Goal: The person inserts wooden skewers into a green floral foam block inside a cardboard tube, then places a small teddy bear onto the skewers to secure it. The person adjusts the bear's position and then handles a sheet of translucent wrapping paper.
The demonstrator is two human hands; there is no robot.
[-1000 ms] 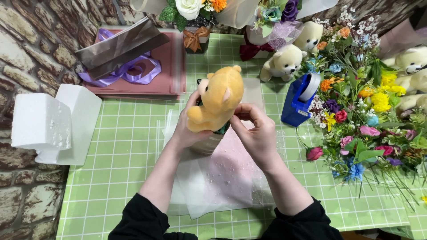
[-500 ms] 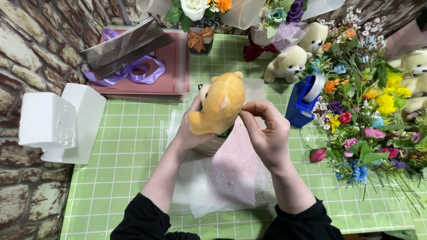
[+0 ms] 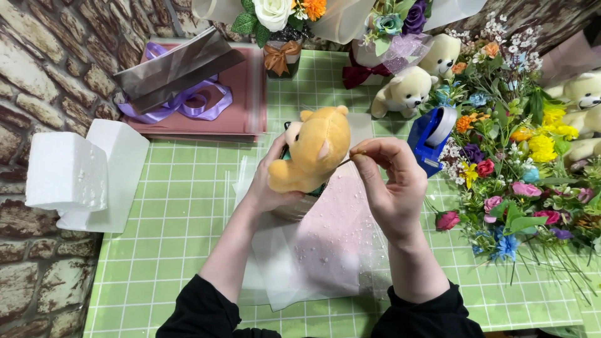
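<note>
Foam block (image 3: 69, 172) left, flowers (image 3: 513, 144) right

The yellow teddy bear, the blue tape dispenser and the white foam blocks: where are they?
yellow teddy bear (image 3: 313, 150), head view, on its back
blue tape dispenser (image 3: 427, 139), head view, on its blue body
white foam blocks (image 3: 66, 172), head view, on the front block's face

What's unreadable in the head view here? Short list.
- Container under the yellow plush bear: head view, hidden by the bear and the left hand.
- Thin stick pinched by the right hand: too small and partly hidden by the fingers to identify.
- White rose bouquet: cut off by the top edge.
- Cream bears at right: cut off by the right edge, hidden behind flowers.
</note>
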